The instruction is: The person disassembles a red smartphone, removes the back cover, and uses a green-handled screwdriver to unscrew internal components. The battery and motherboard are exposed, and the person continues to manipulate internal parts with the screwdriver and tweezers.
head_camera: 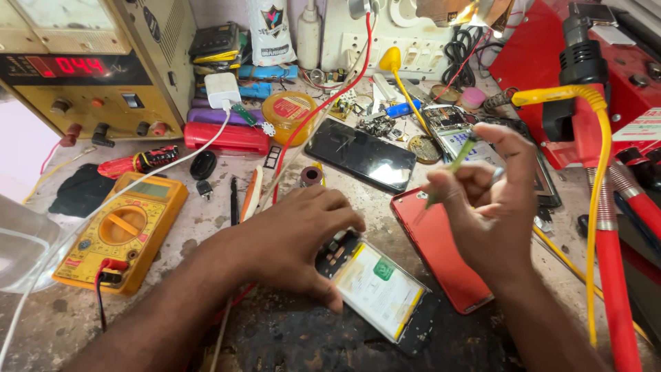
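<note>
An opened phone [385, 293] lies face down on the workbench, its battery and circuit board showing. My left hand [292, 238] rests on the phone's upper left end, with the thumb pressed on its left edge. My right hand [492, 200] hovers above and to the right of the phone and pinches a thin green tool [451, 169], held tilted. Under my right hand lies a red phone back cover [441, 251].
A yellow multimeter [124, 231] sits at the left, a power supply with a red display [89, 69] at the back left. A black phone [361, 155] lies in the middle. A red hot-air station [585, 76] with a yellow cable and red hoses stands at the right. Small parts litter the back.
</note>
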